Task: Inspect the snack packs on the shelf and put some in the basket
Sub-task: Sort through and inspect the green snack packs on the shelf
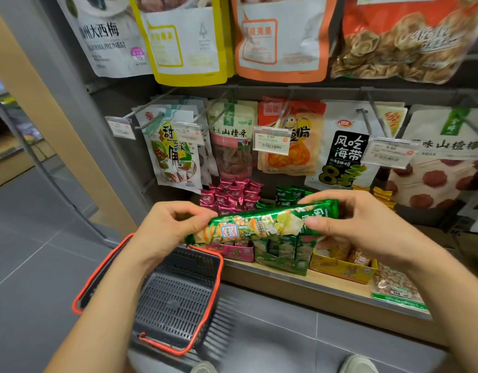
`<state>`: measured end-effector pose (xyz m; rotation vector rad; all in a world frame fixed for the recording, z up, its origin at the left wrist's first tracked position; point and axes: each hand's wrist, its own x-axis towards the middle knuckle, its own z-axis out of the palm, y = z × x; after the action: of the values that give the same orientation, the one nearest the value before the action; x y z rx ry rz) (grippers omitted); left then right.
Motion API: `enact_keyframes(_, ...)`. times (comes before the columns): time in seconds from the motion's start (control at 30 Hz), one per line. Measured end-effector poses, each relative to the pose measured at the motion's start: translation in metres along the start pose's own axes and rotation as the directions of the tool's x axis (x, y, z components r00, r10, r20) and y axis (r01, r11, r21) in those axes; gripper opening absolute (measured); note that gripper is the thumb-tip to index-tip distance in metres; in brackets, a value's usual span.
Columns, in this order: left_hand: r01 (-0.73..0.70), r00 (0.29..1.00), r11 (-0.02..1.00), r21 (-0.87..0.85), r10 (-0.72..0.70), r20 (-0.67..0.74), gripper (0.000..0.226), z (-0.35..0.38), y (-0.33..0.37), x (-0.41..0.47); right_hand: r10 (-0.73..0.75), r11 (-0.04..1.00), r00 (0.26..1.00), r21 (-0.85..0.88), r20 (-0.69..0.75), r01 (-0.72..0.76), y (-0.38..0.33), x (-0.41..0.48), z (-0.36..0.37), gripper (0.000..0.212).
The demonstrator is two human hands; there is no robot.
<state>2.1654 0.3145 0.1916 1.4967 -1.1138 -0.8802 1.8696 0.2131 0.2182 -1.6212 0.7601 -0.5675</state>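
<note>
A long green snack pack (262, 224) lies level between both hands, in front of the low shelf. My left hand (168, 227) pinches its left end. My right hand (359, 224) grips its right end, thumb on the front. Below, a dark grey basket (176, 300) with a red rim and handles stands on the floor; nothing shows inside it. Behind the pack sit display boxes of green packs (283, 254), pink packs (232, 196) and yellow packs (345, 267).
The wooden shelf ledge (291, 284) runs across at knee height. Above it, bags hang on hooks with price tags (271, 142) sticking out. Larger bags (281, 36) hang higher up. Grey tiled floor lies to the left. My shoes (359, 364) show at the bottom.
</note>
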Motion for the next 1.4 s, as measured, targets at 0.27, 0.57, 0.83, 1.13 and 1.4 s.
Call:
enact_keyframes(0.27, -0.149, 0.949, 0.816, 0.558, -0.04, 0.312, 0.031, 0.047, -0.013, -0.003, -0.112, 0.992, 0.947, -0.09, -0.303, 0.089, 0.009, 0.01, 0.016, 0.012)
enact_keyframes(0.57, -0.335, 0.935, 0.886, 0.321, 0.269, 0.234, 0.036, 0.098, 0.01, -0.008, -0.128, 0.956, 0.976, -0.284, -0.176, 0.074, 0.013, 0.014, 0.032, 0.028)
enact_keyframes(0.83, -0.332, 0.909, 0.867, 0.372, 0.19, 0.37, 0.059, 0.098, 0.012, -0.008, -0.089, 0.982, 0.974, -0.183, -0.207, 0.051, 0.014, 0.01, 0.032, 0.026)
enact_keyframes(1.13, -0.41, 0.903, 0.808, 0.423, 0.294, 0.314, 0.024, 0.071, 0.007, -0.014, 0.144, 0.955, 0.986, -0.274, 0.089, -0.115, 0.008, 0.028, 0.01, 0.029)
enact_keyframes(1.4, -0.287, 0.945, 0.958, 0.024, 0.287, -0.158, 0.025, 0.034, 0.012, 0.008, 0.024, 0.545, 0.989, -0.827, -0.146, -0.135, 0.05, 0.096, -0.009, 0.028)
